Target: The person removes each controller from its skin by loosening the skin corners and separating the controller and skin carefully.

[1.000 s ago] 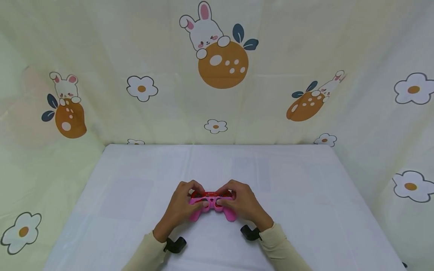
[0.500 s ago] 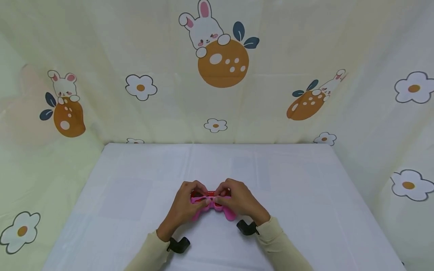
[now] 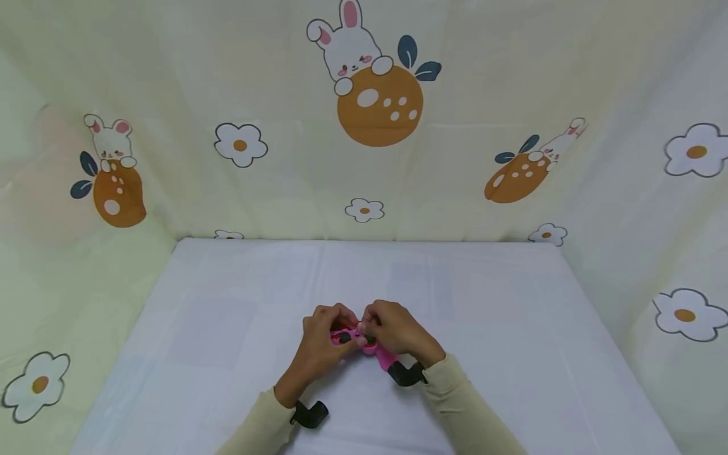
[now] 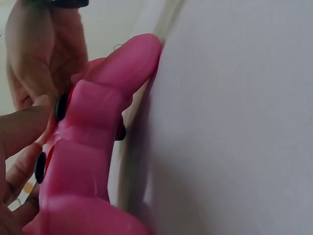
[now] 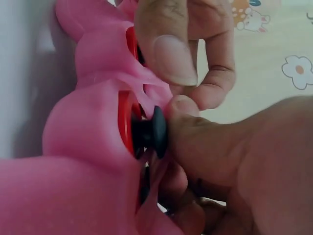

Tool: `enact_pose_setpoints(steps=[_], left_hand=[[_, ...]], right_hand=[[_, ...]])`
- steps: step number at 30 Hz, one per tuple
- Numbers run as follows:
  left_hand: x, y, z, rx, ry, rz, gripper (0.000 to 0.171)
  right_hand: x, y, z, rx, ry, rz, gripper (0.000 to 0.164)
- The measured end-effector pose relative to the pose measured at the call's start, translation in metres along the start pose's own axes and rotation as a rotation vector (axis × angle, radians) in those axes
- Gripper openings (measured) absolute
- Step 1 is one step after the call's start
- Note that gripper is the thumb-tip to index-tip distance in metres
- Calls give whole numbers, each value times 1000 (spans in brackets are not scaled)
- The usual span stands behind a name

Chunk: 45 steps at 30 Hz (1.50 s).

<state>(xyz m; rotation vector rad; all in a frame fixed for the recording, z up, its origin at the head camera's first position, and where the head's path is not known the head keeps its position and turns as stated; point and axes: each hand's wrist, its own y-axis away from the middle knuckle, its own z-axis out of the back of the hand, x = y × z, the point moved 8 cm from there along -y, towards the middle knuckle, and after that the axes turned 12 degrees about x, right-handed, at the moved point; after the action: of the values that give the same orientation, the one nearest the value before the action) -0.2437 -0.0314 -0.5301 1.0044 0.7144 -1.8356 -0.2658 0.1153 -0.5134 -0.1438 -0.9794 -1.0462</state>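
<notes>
One left hand (image 3: 321,340), one right hand (image 3: 400,330), both with pinch grips on one pink-covered controller (image 4: 84,139)

Pale cream-green curtain (image 3: 273,76) behind bench (image 3: 495,303) & on both sides. Bench top = white cloth, w/ faint grey-blue rect. patches (image 3: 210,332) & a few fold lines.

Curtain print, top ctr: white bunny (image 3: 352,55), pink inner ears, on brown-orange fruit (image 3: 379,110) w/ white spots & 2 dk-blue leaves (image 3: 407,50). Same motif at L (image 3: 118,196) & R (image 3: 516,178), R one slanted/stretched. White flowers, dk outline, orange ctrs: one btwn L & ctr motifs (image 3: 240,145), small one below ctr (image 3: 364,210), one part-hidden by bench's far edge (image 3: 229,235), one nr far R corner (image 3: 548,234), two far R (image 3: 695,150) (image 3: 685,315), one low L (image 3: 36,387).
</notes>
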Motion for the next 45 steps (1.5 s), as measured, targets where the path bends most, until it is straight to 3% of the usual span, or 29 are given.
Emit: enact_pose_setpoints(steps=[7,15,21,29,45], left_hand=[[-3,-2,-5,-72,-33,-15,42],[-1,-2,-4,-67,-32,-29,50],[-1,-2,-4,-63,-30,-61,42],[-1,-1,-4,9,-22,-89,42],[-2,-3,-4,91,75,-173,34]], right_hand=[[-5,3,-4,-6,-97,-69,22],[-6,5,-8,83,-231,38,21],[-8,7,-10,100,-232,105,19],[-12,10,-6,53,-186,189,12],[-21,6,-13,86,-232,381,12]])
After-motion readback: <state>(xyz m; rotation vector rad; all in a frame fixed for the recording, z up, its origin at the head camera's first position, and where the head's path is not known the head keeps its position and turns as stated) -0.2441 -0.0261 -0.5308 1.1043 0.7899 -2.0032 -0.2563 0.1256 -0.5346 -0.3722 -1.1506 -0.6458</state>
